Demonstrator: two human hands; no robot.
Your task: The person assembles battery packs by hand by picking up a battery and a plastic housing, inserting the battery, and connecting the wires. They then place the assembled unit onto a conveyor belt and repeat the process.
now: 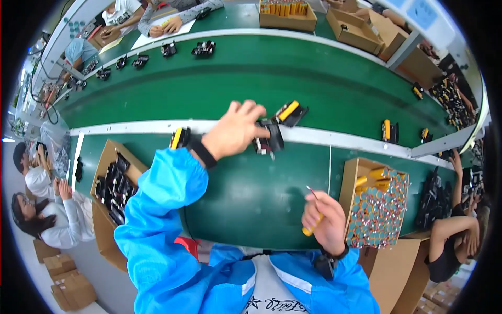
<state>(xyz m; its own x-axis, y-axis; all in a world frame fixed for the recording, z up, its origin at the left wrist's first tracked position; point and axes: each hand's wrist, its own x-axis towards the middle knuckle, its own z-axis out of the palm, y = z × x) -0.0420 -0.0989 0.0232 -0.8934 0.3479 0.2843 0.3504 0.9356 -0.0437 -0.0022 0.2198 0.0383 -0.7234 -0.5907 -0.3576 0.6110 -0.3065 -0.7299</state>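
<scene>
My left hand reaches over the white rail, its fingers closed on a black plastic housing with small parts inside. Just beyond that, on the green belt, lies a similar black housing fitted with a yellow cylinder. Another housing with a yellow cylinder sits beside my left wrist, partly hidden by the sleeve. Over the near green tabletop, my right hand is wrapped round a screwdriver with a yellow handle, its thin shaft pointing up and away.
A carton of yellow cylinders with teal ends stands at right. At left, another carton holds black housings. The white rail divides tabletop from belt, where several housings lie. Other people sit across and at both sides.
</scene>
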